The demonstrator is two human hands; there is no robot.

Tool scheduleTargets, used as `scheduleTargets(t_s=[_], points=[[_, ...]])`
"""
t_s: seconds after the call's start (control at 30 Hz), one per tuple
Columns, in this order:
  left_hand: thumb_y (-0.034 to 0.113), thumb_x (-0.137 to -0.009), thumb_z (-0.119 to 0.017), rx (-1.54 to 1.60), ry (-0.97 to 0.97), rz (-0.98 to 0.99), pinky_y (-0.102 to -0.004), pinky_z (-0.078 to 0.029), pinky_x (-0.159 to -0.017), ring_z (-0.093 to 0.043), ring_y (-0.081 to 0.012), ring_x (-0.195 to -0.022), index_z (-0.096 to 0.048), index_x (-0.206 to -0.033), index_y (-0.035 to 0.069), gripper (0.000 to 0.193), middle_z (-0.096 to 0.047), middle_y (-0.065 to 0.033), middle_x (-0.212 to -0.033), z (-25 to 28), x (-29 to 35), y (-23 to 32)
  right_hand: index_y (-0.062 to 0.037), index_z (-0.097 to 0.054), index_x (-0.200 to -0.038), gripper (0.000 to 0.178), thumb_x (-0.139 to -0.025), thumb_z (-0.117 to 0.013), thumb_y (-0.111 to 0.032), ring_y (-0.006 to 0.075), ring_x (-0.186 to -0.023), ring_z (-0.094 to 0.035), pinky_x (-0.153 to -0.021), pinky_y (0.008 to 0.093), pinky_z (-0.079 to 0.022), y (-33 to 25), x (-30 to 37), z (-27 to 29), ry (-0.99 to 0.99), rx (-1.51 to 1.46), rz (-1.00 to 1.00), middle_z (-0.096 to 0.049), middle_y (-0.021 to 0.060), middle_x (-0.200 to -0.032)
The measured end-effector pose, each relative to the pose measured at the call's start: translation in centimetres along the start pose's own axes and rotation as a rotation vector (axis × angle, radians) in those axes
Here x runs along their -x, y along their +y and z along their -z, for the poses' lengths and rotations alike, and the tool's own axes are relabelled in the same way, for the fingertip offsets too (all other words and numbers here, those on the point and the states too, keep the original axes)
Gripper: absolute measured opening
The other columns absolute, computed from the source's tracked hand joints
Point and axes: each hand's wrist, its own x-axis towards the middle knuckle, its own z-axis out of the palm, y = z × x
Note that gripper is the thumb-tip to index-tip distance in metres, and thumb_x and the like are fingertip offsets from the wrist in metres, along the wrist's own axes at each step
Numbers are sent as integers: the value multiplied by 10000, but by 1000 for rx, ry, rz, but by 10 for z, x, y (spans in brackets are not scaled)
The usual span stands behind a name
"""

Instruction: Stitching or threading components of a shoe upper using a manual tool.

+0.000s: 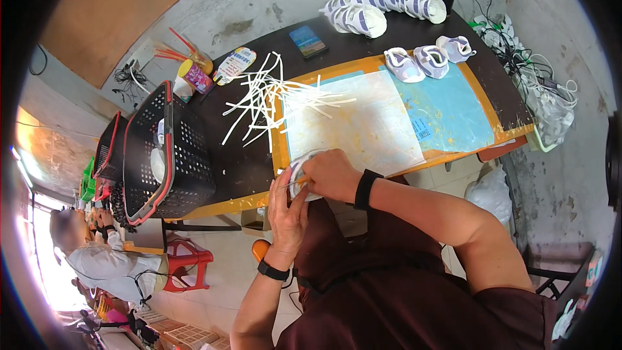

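At the table's front edge, a small white and purple shoe upper (312, 157) is between my hands. My left hand (285, 215) grips it from the left, thumb and fingers closed on its side. Bent over its opening, my right hand (332, 174) has its fingers pressed together around a slim tool (302, 180) with an orange-brown part. The tool's tip is too small to make out. Most of the upper is hidden by my fingers. Just beyond lies a whitish work sheet (363, 116), and to its left a tangled heap of white strips (265, 100).
Three small shoes (433, 61) stand at the right on a blue sheet (453, 107); rows of more shoes (363, 19) are at the back. A phone (308, 41) lies there too. Black baskets (188, 155) stand left. A person (110, 259) sits at another table, lower left.
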Motion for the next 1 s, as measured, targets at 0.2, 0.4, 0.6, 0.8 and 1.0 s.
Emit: scheduleTargets(t_s=[0.2, 0.4, 0.6, 0.8, 1.0], points=[[-86, -656, -687, 4, 8, 2, -457, -402, -1021, -486, -373, -1209, -679, -1046, 47, 412, -478, -197, -1331, -1, 0, 1, -67, -686, -734, 96, -711, -669, -158, 332, -711, -655, -653, 426, -510, 6, 0, -7, 58, -80, -153, -658, 156, -720], [60, -696, -744, -159, -111, -24, -559, -334, -1036, -442, -379, -1240, -626, -1154, 70, 474, -433, -201, -1365, 9, -6, 11, -78, -699, -738, 78, -709, -657, -138, 341, -710, -648, -669, 439, -510, 13, 3, -6, 81, -160, -183, -654, 167, -726], [72, -693, -744, -230, -116, -77, -585, -295, -1045, -418, -390, -1262, -641, -1118, 93, 438, -431, -203, -1354, 11, -13, 14, -53, -698, -777, 122, -697, -646, -130, 343, -669, -615, -616, 395, -483, 34, 5, -2, 218, -445, -121, -645, 147, -716], [94, -711, -739, -202, -136, -43, -571, -293, -1052, -419, -390, -1258, -663, -1077, 88, 375, -457, -208, -1328, 11, -20, 22, 3, -677, -793, 157, -718, -683, -135, 313, -648, -611, -600, 362, -470, 39, 7, 0, 253, -540, -90, -644, 163, -726], [82, -768, -697, -12, -32, -15, -486, -308, -1066, -426, -367, -1249, -694, -935, 14, 181, -469, -189, -1331, 9, -25, 2, 16, -684, -840, 166, -827, -647, -145, 124, -640, -574, -607, 286, -456, 44, 4, 15, 381, -788, -174, -642, 95, -696]])
